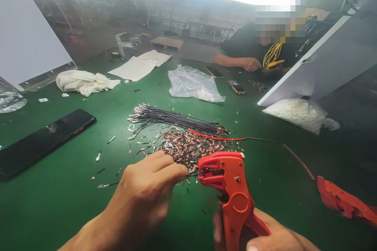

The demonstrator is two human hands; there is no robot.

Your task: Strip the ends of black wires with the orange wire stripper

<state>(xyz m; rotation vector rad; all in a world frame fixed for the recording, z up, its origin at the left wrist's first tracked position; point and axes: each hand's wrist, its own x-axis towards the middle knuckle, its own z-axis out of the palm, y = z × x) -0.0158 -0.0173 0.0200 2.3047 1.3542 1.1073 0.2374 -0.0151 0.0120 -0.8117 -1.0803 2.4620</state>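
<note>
My right hand (273,231) is wrapped round the handle of a red wire stripper (234,188), whose jaws point left. My left hand (150,188) is closed, thumb and forefinger pinching a short black wire (193,173) that reaches into the stripper's jaws. Most of that wire is hidden by the fingers and jaws. Just beyond lies a heap of short wire offcuts (188,147) with copper ends. Behind the heap is a bundle of long black wires (176,118) with metal terminals at the left end. A red strip (218,137) runs across the heap.
On the green table (70,200) lie a black phone (47,141), a white cloth (85,81), paper sheets (134,67) and a clear plastic bag (194,82). A second red tool (344,198) is at right, near a filled bag (297,113). Opposite, a co-worker's hand (250,64) is near yellow wires (272,57).
</note>
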